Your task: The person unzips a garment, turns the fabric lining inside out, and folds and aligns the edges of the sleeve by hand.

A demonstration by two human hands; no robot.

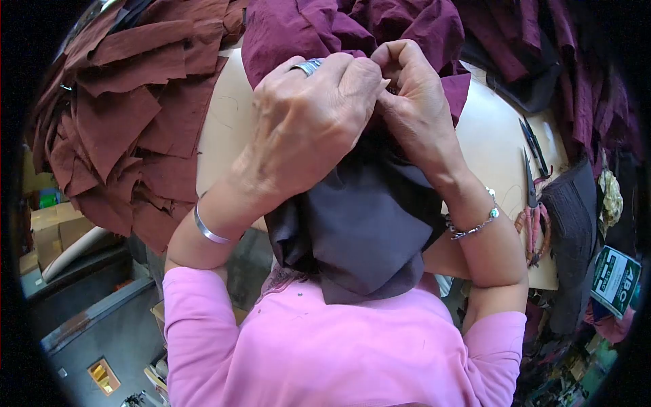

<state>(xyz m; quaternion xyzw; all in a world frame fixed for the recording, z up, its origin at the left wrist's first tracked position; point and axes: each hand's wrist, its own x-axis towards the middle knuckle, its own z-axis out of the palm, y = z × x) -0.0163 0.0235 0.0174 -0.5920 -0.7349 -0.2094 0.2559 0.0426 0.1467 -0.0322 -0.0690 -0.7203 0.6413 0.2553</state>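
My left hand (pixel 308 112), with a ring and a silver bangle, is closed, its fingers curled out of sight at the cloth. Close against it, my right hand (pixel 417 102) pinches thumb to fingers at the same spot. Crumpled maroon cloth (pixel 298 30) bunches up behind the fingertips. Dark grey-black cloth (pixel 366 217) hangs from under both hands onto my lap. The exact edge between my fingers is hidden.
Brown fabric pieces (pixel 129 102) pile up on the left of the pale table (pixel 227 122). To the right lie scissors with wrapped handles (pixel 532 210) and a dark slim tool (pixel 534 146). More maroon cloth (pixel 576 68) hangs beyond. A green-and-white box (pixel 616 279) is at far right.
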